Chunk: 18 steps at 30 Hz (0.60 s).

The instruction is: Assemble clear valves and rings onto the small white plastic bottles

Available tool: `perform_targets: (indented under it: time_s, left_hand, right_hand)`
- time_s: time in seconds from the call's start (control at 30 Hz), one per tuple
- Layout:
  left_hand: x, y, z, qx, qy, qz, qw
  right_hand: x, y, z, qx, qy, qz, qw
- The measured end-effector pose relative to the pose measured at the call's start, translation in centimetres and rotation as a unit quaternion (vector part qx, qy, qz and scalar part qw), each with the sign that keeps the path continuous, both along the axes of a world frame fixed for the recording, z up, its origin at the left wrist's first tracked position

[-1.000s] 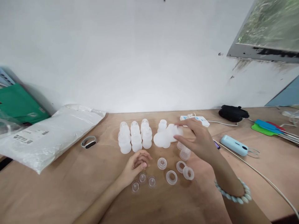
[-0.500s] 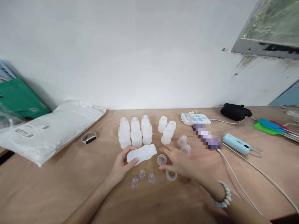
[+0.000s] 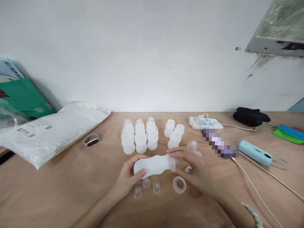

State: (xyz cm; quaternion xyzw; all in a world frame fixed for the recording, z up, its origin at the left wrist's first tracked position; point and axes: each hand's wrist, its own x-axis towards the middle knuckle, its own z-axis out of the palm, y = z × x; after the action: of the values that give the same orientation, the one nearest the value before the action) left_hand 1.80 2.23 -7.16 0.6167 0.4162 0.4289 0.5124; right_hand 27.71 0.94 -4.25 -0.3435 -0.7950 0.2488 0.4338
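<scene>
My left hand (image 3: 133, 171) is wrapped around the lower body of a white, translucent baby bottle (image 3: 152, 166), which lies tilted on its side with its threaded neck to the right. At that neck my right hand (image 3: 193, 167) holds a clear bottle nipple (image 3: 178, 161) against the mouth, fingers closed around it; its collar is partly hidden. Below the bottle lie three loose clear nipples, one of them a nipple (image 3: 156, 187) nearest the right. A translucent collar ring (image 3: 179, 185) rests under my right hand, and another pale ring-like piece (image 3: 188, 169) shows partly behind the fingers.
Capped bottles (image 3: 141, 139) stand in rows at the back, with open bottles (image 3: 175, 137) to their right. Clear domed caps (image 3: 192, 146) sit behind my right hand. A power strip (image 3: 213, 123), light-blue device (image 3: 255, 152), cables, wristband (image 3: 91, 140) and white parcel (image 3: 59, 129) surround them.
My right hand has picked up the nipple with its collar from the table and brought it to the bottle's mouth. The bottle has come slightly lower and to the right. The view has shifted a little.
</scene>
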Motion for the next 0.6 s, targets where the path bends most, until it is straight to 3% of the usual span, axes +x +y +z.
perform_targets:
  time_s: [0.2,0.37,0.47,0.6]
  left_hand:
    - [0.1,-0.7,0.2,-0.022,-0.001,0.009,1.0]
    - [0.1,-1.3,0.7,0.017,0.009,-0.013,1.0]
    - [0.2,-1.5,0.8,0.019,0.021,-0.003,1.0]
    - [0.3,-1.6,0.6,0.031,0.037,0.006,0.999]
  right_hand:
    - [-0.9,-0.8,0.1,0.015,0.001,0.007,1.0]
    - [-1.0,-1.0,-0.2,-0.134,-0.006,-0.081,0.988]
    - [-0.8,-1.0,0.0,-0.207,0.009,-0.042,0.977]
    - [-0.7,-0.8,0.2,-0.237,0.02,0.007,0.971]
